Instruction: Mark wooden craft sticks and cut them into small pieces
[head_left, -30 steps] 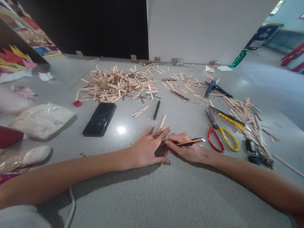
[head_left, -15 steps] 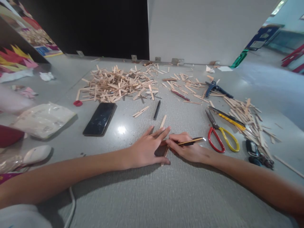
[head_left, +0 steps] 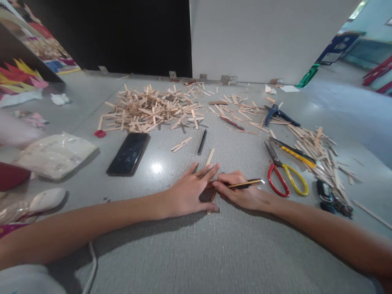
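Observation:
My left hand point(head_left: 186, 190) lies on the table with its fingers spread, pressing a wooden craft stick point(head_left: 210, 156) down. The thumb rests near the stick's lower end and the fingers reach across its upper half. Pinched in my right hand point(head_left: 237, 190) is a dark pen with a gold stripe point(head_left: 246, 184). Its tip meets the stick between the two hands, though my fingers hide the exact spot. Beyond the stick lies a thin black pen-like rod point(head_left: 202, 142), and a few loose craft sticks point(head_left: 181, 144) sit to its left.
A heap of craft sticks point(head_left: 153, 107) spreads at the back. On the left are a phone point(head_left: 129, 153), a plastic packet point(head_left: 59, 155) and a white mouse point(head_left: 48, 198). Scissors with red and yellow handles point(head_left: 278, 163), a yellow cutter point(head_left: 298, 156) and blue pliers point(head_left: 274, 112) lie right. Panels stand behind.
Almost nothing differs. The pen in my right hand has shifted very slightly left, while my left hand keeps its place on the stick.

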`<move>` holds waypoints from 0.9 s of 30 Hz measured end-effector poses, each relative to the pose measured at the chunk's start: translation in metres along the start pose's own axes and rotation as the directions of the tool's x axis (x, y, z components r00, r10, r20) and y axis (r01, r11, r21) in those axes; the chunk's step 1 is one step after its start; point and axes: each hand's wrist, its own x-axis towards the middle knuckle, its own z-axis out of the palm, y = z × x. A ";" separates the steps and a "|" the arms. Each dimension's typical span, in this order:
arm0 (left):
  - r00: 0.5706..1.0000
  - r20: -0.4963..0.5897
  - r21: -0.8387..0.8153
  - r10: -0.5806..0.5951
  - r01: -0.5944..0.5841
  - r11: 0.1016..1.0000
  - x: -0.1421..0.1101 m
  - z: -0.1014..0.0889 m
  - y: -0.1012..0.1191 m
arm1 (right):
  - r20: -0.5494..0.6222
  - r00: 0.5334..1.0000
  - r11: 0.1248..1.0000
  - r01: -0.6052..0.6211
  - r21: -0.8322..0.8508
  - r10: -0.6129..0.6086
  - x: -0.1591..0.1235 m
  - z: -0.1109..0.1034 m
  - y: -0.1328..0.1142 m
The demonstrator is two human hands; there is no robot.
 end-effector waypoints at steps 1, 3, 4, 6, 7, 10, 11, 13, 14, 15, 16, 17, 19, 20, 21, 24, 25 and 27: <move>1.000 -0.001 0.003 0.000 0.000 1.000 0.000 0.000 0.000 | -0.003 1.000 1.000 0.008 -0.002 -0.008 0.000 0.000 0.001; 1.000 -0.012 0.008 0.004 -0.004 1.000 0.000 0.001 -0.001 | -0.002 1.000 1.000 0.030 -0.006 -0.030 0.000 0.001 0.001; 1.000 -0.020 0.010 0.007 -0.007 1.000 0.000 0.001 -0.001 | -0.001 0.999 0.999 0.040 -0.008 -0.040 0.000 0.001 0.001; 1.000 -0.030 0.011 0.011 -0.010 1.000 -0.001 0.002 -0.002 | 0.006 0.998 0.998 0.056 -0.013 -0.056 0.000 0.001 0.000; 1.000 -0.027 0.010 0.009 -0.009 1.000 -0.001 0.002 -0.002 | 0.011 0.998 0.998 0.063 -0.016 -0.063 -0.001 0.001 -0.001; 1.000 -0.003 0.007 -0.013 0.013 1.000 -0.001 0.001 -0.002 | 0.037 0.997 0.997 0.063 -0.034 -0.062 -0.001 0.000 -0.004; 1.000 0.006 0.005 -0.022 0.022 1.000 -0.001 0.000 -0.001 | 0.038 0.998 0.998 0.058 -0.040 -0.056 -0.001 0.000 -0.004; 1.000 0.011 0.005 -0.029 0.029 1.000 -0.001 -0.001 0.000 | 0.024 0.999 0.998 0.042 -0.050 -0.041 -0.001 0.000 -0.003; 1.000 0.007 0.006 -0.026 0.026 1.000 -0.001 -0.001 0.000 | 0.013 0.999 0.998 0.045 -0.049 -0.044 0.000 0.001 -0.003; 1.000 0.001 0.005 -0.020 0.020 1.000 -0.001 -0.001 0.000 | 0.004 0.999 0.998 0.052 -0.044 -0.052 0.000 0.001 -0.002; 1.000 -0.008 0.005 -0.014 0.014 1.000 -0.001 -0.001 0.000 | -0.001 0.998 0.998 0.059 -0.037 -0.059 0.001 0.001 -0.001; 1.000 -0.013 0.005 -0.009 0.009 1.000 -0.001 -0.001 0.000 | -0.004 0.998 0.997 0.068 -0.030 -0.068 0.001 0.002 -0.001; 1.000 -0.018 0.006 -0.006 0.006 1.000 -0.002 0.000 0.000 | -0.011 0.997 0.997 0.076 -0.027 -0.076 0.002 0.002 0.000; 1.000 -0.018 0.009 -0.006 0.006 1.000 -0.002 0.000 0.001 | -0.013 0.997 0.997 0.071 -0.035 -0.071 0.002 0.002 -0.001; 1.000 -0.020 0.013 -0.004 0.005 1.000 -0.002 0.001 0.001 | -0.014 0.998 0.997 0.066 -0.044 -0.067 0.002 0.002 -0.001; 1.000 -0.025 0.026 0.004 -0.003 1.000 -0.002 0.001 0.001 | -0.016 0.998 0.997 0.058 -0.060 -0.059 0.000 0.001 -0.002; 1.000 -0.025 0.027 0.005 -0.004 1.000 -0.002 0.001 0.001 | -0.017 0.998 0.997 0.057 -0.060 -0.058 -0.001 0.001 -0.003; 1.000 -0.020 0.025 0.005 -0.005 1.000 -0.002 0.001 0.002 | -0.017 0.998 0.997 0.051 -0.055 -0.052 -0.002 0.000 -0.003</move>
